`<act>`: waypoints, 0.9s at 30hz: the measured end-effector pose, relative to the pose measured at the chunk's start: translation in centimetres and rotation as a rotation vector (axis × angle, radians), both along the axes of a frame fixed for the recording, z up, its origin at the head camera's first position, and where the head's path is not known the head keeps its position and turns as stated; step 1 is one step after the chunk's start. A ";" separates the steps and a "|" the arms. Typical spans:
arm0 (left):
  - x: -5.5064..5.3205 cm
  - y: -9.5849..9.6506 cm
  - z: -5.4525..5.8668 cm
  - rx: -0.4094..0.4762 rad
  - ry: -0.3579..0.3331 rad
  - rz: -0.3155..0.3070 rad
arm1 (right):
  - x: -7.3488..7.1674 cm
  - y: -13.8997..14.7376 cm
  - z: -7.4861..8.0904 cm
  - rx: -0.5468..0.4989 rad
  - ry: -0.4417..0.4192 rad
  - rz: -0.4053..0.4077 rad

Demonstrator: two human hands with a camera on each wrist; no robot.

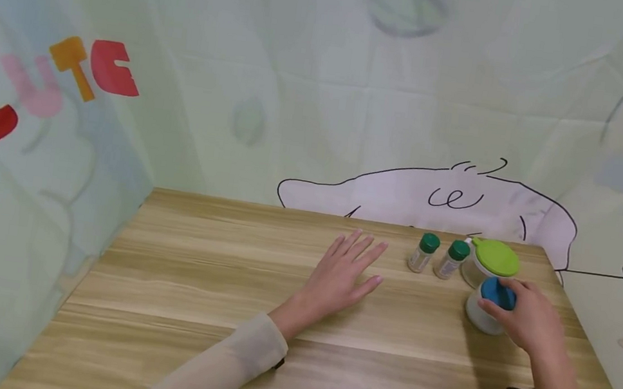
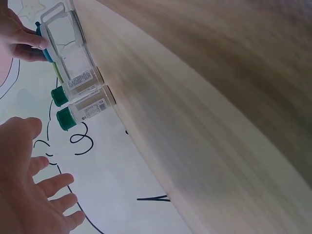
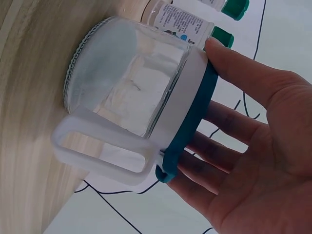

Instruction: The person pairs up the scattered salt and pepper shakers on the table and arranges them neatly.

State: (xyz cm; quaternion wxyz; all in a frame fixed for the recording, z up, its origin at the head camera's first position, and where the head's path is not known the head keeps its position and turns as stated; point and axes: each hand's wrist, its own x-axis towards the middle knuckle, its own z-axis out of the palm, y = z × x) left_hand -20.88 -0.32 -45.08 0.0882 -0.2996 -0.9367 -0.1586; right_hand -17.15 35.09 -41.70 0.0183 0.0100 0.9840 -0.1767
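Observation:
A clear glass jar (image 3: 146,73) with a white handle and a blue lid (image 1: 496,292) stands at the right of the table. My right hand (image 1: 534,319) grips this jar by its lid, thumb on one side and fingers on the other. In the right wrist view, the white handle (image 3: 100,151) sticks out from the jar's side. My left hand (image 1: 341,277) is over the middle of the table, fingers spread and holding nothing. Nearest to it are two small seasoning bottles (image 1: 420,258) with dark green caps, upright side by side.
Behind the blue-lidded jar is another jar with a light green lid (image 1: 497,257), close to the bottles. The wooden table (image 1: 191,270) ends at a printed cloth backdrop (image 1: 312,91) on the far and left sides.

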 end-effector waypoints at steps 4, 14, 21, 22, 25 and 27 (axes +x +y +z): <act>0.1 0.2 0.0 0.016 0.008 -0.007 | -0.1 0.0 0.2 0.009 -0.018 0.000; 0.0 0.4 -0.1 0.067 0.046 -0.010 | -0.2 -0.3 0.7 0.072 -0.032 0.017; 0.2 0.7 -0.1 0.061 0.043 -0.014 | -0.2 -0.7 0.6 0.066 -0.022 0.008; 0.2 0.8 -0.1 0.063 0.044 -0.015 | -0.2 -0.7 0.6 0.065 -0.019 0.008; 0.2 1.0 -0.2 0.074 0.047 -0.019 | -0.2 -0.8 0.5 0.066 -0.008 0.009; 0.2 1.2 -0.3 0.077 0.054 -0.024 | -0.2 -0.8 0.5 0.068 0.001 0.010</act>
